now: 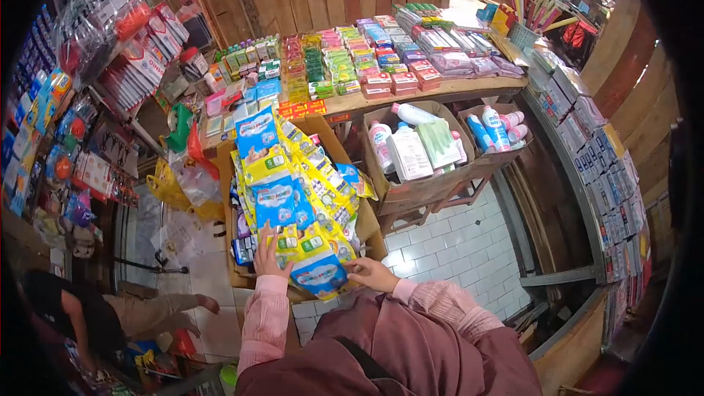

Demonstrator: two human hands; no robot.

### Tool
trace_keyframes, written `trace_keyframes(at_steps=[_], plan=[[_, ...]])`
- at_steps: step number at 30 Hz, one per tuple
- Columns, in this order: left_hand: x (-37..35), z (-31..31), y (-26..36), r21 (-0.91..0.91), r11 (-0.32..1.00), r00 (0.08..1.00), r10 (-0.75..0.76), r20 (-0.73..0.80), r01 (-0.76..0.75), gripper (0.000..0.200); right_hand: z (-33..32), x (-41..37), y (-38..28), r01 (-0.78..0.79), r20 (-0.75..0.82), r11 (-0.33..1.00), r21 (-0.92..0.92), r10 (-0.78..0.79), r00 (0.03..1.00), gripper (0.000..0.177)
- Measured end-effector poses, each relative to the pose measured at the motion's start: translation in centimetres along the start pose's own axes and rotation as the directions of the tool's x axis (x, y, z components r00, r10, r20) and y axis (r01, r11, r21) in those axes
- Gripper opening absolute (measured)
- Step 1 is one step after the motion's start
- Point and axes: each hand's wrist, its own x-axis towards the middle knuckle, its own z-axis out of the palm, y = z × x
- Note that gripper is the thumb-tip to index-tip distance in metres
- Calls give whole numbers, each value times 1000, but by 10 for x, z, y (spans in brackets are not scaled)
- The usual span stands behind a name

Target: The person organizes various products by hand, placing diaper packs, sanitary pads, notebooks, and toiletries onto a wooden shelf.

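Sachet packs (293,191): blue-and-yellow, glossy, heaped in cardboard box (326,132). Left hand (268,253) flat, fingers spread, atop; right hand (370,273) curled at lowest pack's edge, grasp unclear.

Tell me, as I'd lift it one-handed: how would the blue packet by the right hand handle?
Probably floppy and light: the blue packet looks like a thin pouch sagging over the box edge. Likely slippery, given its glossy film. Packets stacked around may slide too.
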Motion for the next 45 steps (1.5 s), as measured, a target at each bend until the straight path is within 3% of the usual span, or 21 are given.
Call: trace_keyframes(at_steps=[1,4,5,9,13,16,19,22,23,25,28,29,30,32,34,35,36,38,39,41,45], plan=[[9,3,-10,-50,999,999,25,43,-23,88,1,9,4,-78,27,996,-33,78,997,45],[21,17,-40,-50,999,972,29,235,-17,82,7,27,19,-34,-12,991,-130,33,999,53],[22,20,-50,-35,995,980,103,171,-98,70,13,33,29,-55,-23,996,-70,53,998,57],[38,17,-64,-71,992,963,114,246,-100,54,21,50,27,-199,-64,978,-69,195,979,51],[51,4,-59,-123,953,937,295,187,-276,50,21,60,22,-224,-48,958,-179,219,974,40],[52,17,-77,-141,936,929,341,146,-321,46,21,66,22,-226,-28,950,-215,225,974,35],[57,17,-80,-241,944,959,258,121,-224,36,20,69,29,-260,-25,944,-201,261,965,37],[69,-5,-81,-354,935,998,-11,-63,-13,25,14,72,22,-246,-28,941,-233,246,969,37],[76,-19,-80,-412,911,992,-26,-121,-26,23,8,72,6,-259,-30,937,-234,259,965,37],[92,-53,-74,-516,854,971,-61,-230,-68,22,2,77,-4,-228,-103,923,-311,206,973,36],[107,-118,-25,-743,669,988,-102,-119,-20,27,-10,95,-25,-198,-278,934,-298,113,954,36],[112,-127,-17,-817,566,991,-3,-133,-108,31,-13,105,-40,-138,-307,967,-216,67,949,37],[113,-136,-3,-887,454,993,-31,-110,-84,33,-16,114,-58,-169,-272,965,-202,110,956,40],[111,-142,35,-983,182,997,-61,-47,-35,35,-3,138,-54,-29,-169,973,229,70,983,48],[103,-137,57,-971,13,971,8,238,238,41,6,151,-68,-295,162,766,571,246,955,54],[91,-131,75,-955,131,964,-25,266,267,43,13,157,-75,-439,342,598,671,275,898,58],[79,-129,94,-924,245,955,-61,289,295,46,33,156,-78,-258,245,599,758,105,964,70],[66,-143,131,-914,312,958,35,286,261,48,37,149,-90,-211,270,410,887,-91,959,69],[56,-139,129,-902,112,903,53,425,418,54,29,145,-95,-254,304,306,918,-127,944,68],[52,-147,131,-851,-76,842,217,494,519,56,10,133,-102,-289,318,154,945,-212,924,68],[66,-155,164,-739,-298,778,423,465,604,59,-37,92,-96,-259,233,-56,964,-284,930,66]])
